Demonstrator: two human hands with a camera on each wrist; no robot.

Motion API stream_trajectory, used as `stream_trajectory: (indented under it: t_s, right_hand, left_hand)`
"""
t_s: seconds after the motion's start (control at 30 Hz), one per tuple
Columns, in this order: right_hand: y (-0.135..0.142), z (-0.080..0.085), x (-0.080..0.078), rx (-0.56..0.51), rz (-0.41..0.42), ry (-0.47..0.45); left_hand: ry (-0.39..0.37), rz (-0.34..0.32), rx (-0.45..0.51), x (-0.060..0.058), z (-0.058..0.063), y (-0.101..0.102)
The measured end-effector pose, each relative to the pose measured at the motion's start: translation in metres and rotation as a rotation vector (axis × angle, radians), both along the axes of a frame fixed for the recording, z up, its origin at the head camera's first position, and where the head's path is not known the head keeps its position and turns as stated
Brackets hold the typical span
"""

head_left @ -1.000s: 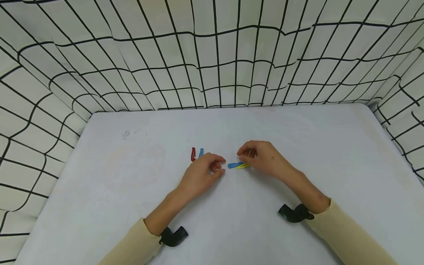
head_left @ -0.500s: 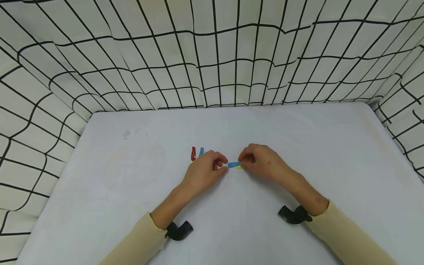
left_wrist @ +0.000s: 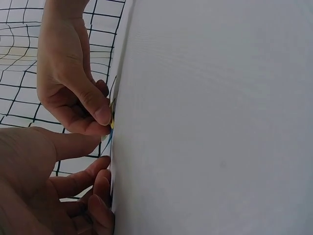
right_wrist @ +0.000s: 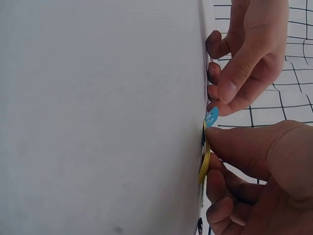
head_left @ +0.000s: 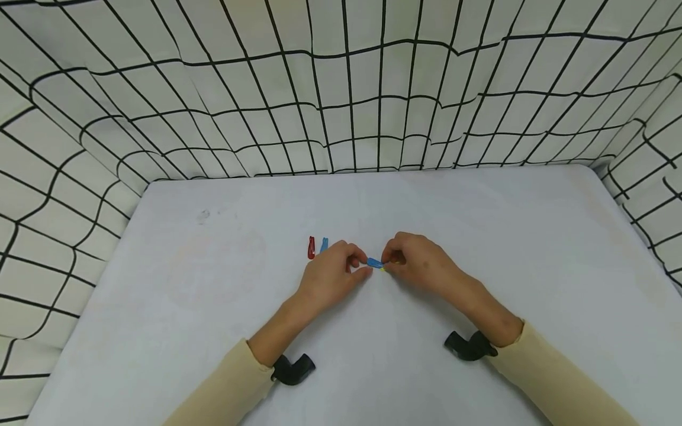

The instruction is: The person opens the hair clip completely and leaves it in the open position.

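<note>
In the head view my right hand (head_left: 423,260) pinches a blue snap hair clip (head_left: 375,262), its end sticking out to the left. A yellow hair clip (right_wrist: 205,166) lies against the same fingers; in the head view only a bit of it shows. My left hand (head_left: 331,272) is just left of the blue clip, thumb and index finger apart with the clip's free end near the fingertips. Whether they touch it is unclear. Behind the left hand lie a red hair clip (head_left: 311,247) and another blue hair clip (head_left: 324,244), the latter partly hidden.
The white table (head_left: 373,361) reaches out around both hands. A white wall (head_left: 367,118) with black grid lines borders it at the back and sides. Black curved pieces (head_left: 294,370) sit at both wrists. Low in the right wrist view a small dark object (right_wrist: 199,225) shows.
My right fingers have closed on the blue clip, which is now tilted and shifted slightly left. The left hand has moved a little right and up toward it.
</note>
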State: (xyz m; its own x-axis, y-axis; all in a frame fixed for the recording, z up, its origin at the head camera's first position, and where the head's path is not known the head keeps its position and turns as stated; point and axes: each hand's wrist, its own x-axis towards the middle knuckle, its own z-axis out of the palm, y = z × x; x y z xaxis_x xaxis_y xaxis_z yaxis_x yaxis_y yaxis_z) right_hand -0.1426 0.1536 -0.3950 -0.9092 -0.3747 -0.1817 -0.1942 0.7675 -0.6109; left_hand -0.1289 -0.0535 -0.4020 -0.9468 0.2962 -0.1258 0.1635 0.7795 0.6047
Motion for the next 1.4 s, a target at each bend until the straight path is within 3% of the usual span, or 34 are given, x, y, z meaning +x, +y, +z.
stream_trajectory:
  t_s: [0.3, 0.6, 0.87, 1.17, 1.4]
  right_hand:
    - [0.002, -0.002, -0.002, -0.025, 0.005, 0.018]
    - [0.005, -0.001, -0.003, -0.046, -0.027, 0.051]
    - [0.008, 0.000, -0.003, -0.115, -0.034, 0.034]
    - [0.012, 0.007, -0.004, -0.177, -0.055, -0.032]
    - [0.015, 0.006, -0.004, -0.224, -0.016, -0.050]
  left_hand:
    - [0.019, 0.029, 0.008, -0.003, -0.002, 0.003]
    - [-0.004, 0.112, 0.115, -0.007, -0.005, 0.001]
    - [-0.018, 0.132, 0.183, -0.007, -0.004, 0.003]
    - [-0.056, 0.040, 0.309, -0.008, -0.003, -0.002]
    - [-0.067, -0.035, 0.361, -0.008, -0.003, -0.006]
